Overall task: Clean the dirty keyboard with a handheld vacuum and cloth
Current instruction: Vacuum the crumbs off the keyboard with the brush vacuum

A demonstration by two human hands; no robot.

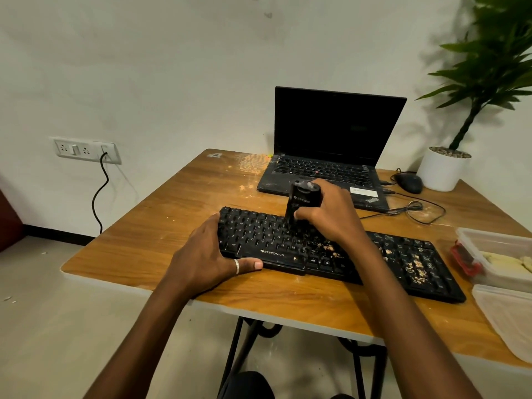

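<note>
A black keyboard [403, 260] lies across the wooden table [161, 226], with tan crumbs scattered over its middle and right keys. My right hand [328, 211] grips a small black handheld vacuum [299, 203] held upright, its nozzle down on the upper middle keys. My left hand [210, 251], a ring on the thumb, clasps the keyboard's left end, thumb along the front edge and fingers over the far corner. No cloth is in view.
An open black laptop [331, 145] stands behind the keyboard, with a mouse [408, 181] and loose cable to its right. A white plant pot [442, 169] sits at the back right. Clear plastic containers [501, 254] and a lid rest at the right edge.
</note>
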